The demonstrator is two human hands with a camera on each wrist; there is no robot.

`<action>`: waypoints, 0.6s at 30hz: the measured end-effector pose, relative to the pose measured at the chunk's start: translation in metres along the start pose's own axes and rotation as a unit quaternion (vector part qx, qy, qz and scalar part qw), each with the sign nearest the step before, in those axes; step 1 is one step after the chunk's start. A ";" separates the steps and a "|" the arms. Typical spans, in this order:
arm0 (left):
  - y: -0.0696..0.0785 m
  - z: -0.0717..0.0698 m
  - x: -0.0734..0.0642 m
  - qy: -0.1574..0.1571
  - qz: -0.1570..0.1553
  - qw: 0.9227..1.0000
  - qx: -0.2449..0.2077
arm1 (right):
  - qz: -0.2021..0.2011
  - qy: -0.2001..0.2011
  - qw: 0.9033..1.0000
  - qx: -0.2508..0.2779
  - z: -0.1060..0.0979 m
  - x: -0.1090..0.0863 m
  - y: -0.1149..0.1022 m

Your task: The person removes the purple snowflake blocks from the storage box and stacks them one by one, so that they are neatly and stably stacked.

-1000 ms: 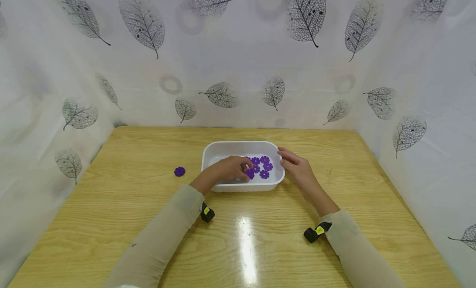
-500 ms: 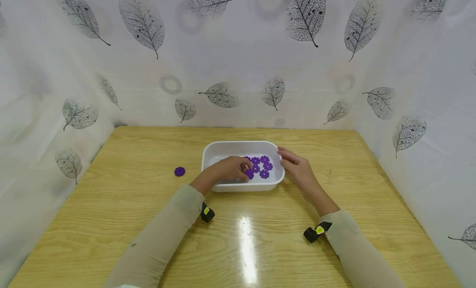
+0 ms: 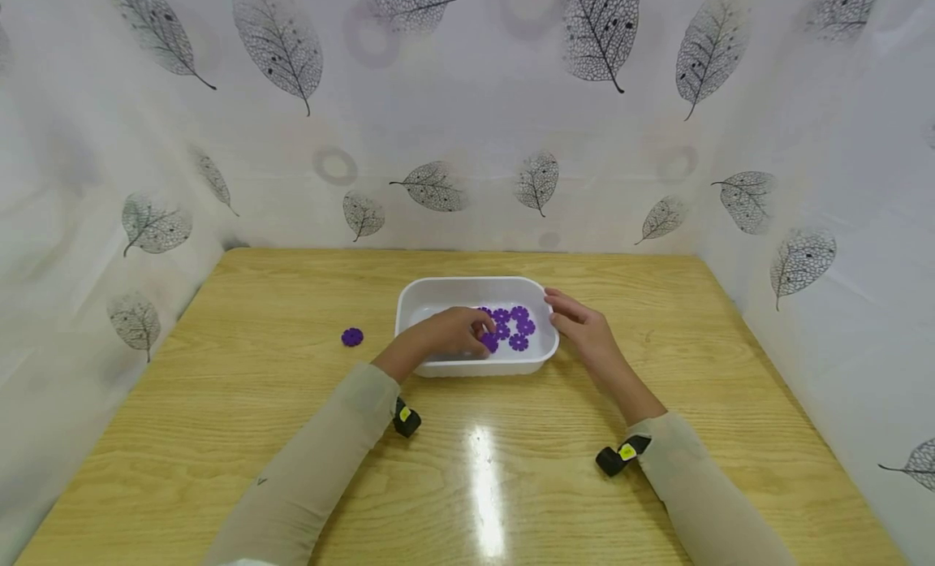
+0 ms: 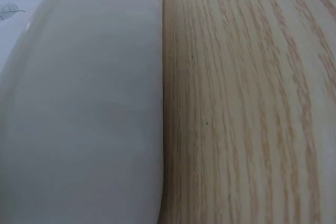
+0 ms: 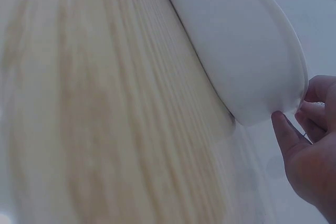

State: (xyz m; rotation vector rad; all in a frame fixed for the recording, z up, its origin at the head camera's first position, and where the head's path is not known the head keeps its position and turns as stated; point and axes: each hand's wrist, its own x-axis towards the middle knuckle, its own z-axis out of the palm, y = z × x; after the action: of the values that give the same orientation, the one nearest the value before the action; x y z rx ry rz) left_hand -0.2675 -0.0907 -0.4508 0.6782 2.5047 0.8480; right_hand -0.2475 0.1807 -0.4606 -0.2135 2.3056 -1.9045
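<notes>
A white plastic bin [image 3: 478,369] holds several purple flower-shaped discs [image 3: 519,342], lying flat toward its right end. My left hand [image 3: 456,330] reaches over the bin's left side with curled fingers. Between thumb and fingers it pinches one purple disc [image 3: 489,343], partly covered by the hand. At the bin's right end my right hand [image 3: 584,326] touches the outer wall and rim with thumb and fingertips. The right wrist view shows that thumb [image 5: 286,132] against the white end wall. Only the bin's outer side [image 4: 89,103] shows in the left wrist view, without the hand.
Another purple flower-shaped piece [image 3: 352,337] lies on the wooden table [image 3: 292,436], left of the bin. A white curtain with leaf prints [image 3: 467,127] hangs behind the table and on both sides. Black wrist cameras [image 3: 407,418] sit at the sleeve cuffs.
The purple disc at my left fingertips has turned or shifted very slightly. Both hands, the bin and the other pieces stay where they were.
</notes>
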 end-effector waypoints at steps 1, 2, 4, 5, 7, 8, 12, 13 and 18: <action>-0.001 0.000 0.000 0.003 0.001 1.000 -0.007 | 0.000 0.000 1.000 0.000 0.000 0.000 0.000; 0.000 0.000 0.001 0.008 0.002 1.000 -0.015 | 0.001 0.000 1.000 0.001 0.000 0.000 0.000; 0.000 -0.001 0.001 0.019 0.003 0.999 -0.033 | 0.002 0.001 1.000 0.002 0.000 0.000 0.000; 0.000 -0.001 0.001 0.025 0.004 0.999 -0.041 | 0.003 0.000 1.000 0.002 0.000 0.000 -0.001; 0.001 -0.002 0.000 0.037 0.008 0.998 -0.053 | 0.005 -0.002 1.000 0.003 0.000 -0.001 -0.002; 0.002 -0.003 0.000 0.042 0.011 0.997 -0.056 | 0.006 -0.003 1.000 0.003 0.000 -0.001 -0.002; 0.004 -0.007 -0.004 0.064 0.028 0.996 -0.061 | 0.012 -0.007 1.000 0.002 0.000 -0.001 -0.002; 0.005 -0.009 -0.005 0.069 0.034 0.995 -0.061 | 0.011 -0.007 1.000 0.002 0.000 -0.001 -0.001; 0.006 -0.016 -0.013 0.091 0.055 0.992 -0.075 | 0.010 -0.005 1.000 -0.003 -0.001 -0.001 -0.001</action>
State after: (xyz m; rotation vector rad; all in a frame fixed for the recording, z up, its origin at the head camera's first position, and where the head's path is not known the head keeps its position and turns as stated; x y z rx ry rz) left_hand -0.2634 -0.1014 -0.4321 0.7215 2.5469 1.1726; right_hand -0.2469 0.1814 -0.4598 -0.1999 2.2997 -1.8826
